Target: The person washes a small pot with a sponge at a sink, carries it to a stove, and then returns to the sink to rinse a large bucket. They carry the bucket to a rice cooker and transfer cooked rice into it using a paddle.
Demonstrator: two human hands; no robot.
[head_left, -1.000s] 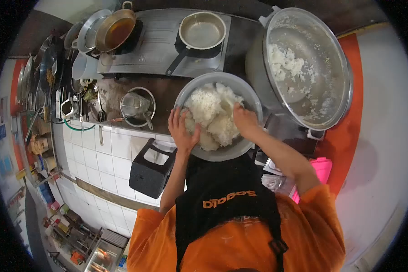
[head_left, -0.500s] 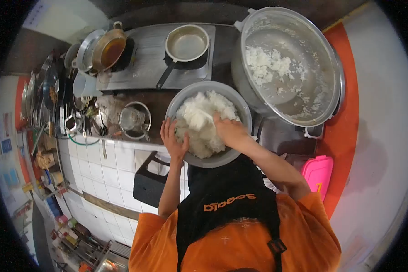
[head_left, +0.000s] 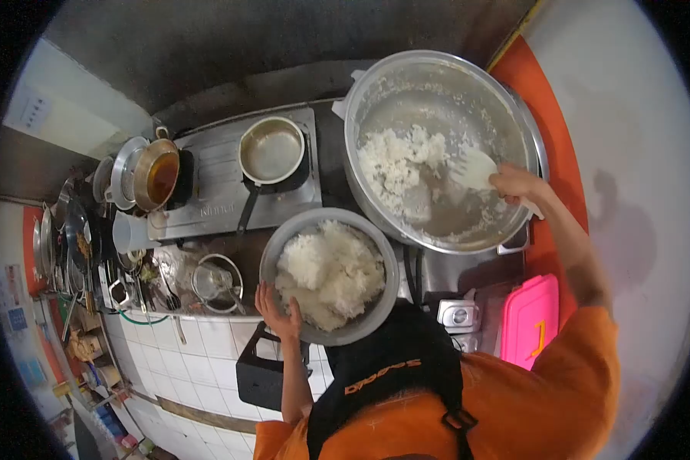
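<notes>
My right hand [head_left: 516, 184] grips a white rice paddle [head_left: 474, 169] over the inside of a large metal pot [head_left: 506, 111]. The paddle's flat end is beside a clump of white rice [head_left: 397, 165] on the pot's bottom. Nearer to me, a grey bowl [head_left: 387, 284] holds a big mound of cooked rice [head_left: 333, 272]. My left hand [head_left: 280, 313] holds this bowl at its lower left rim, thumb at the inner side and fingers along the edge.
A small saucepan [head_left: 272, 149] and a brown pan with dark liquid [head_left: 157, 182] sit on the stove [head_left: 207, 207]. Left of the bowl is a metal pot with a clear container [head_left: 212, 282]. A pink lid [head_left: 530, 320] lies at the right, by my elbow.
My right hand has moved from the rice in the bowl up and right into the large pot, with the paddle. My left hand stays at the bowl's rim. The view has shifted.
</notes>
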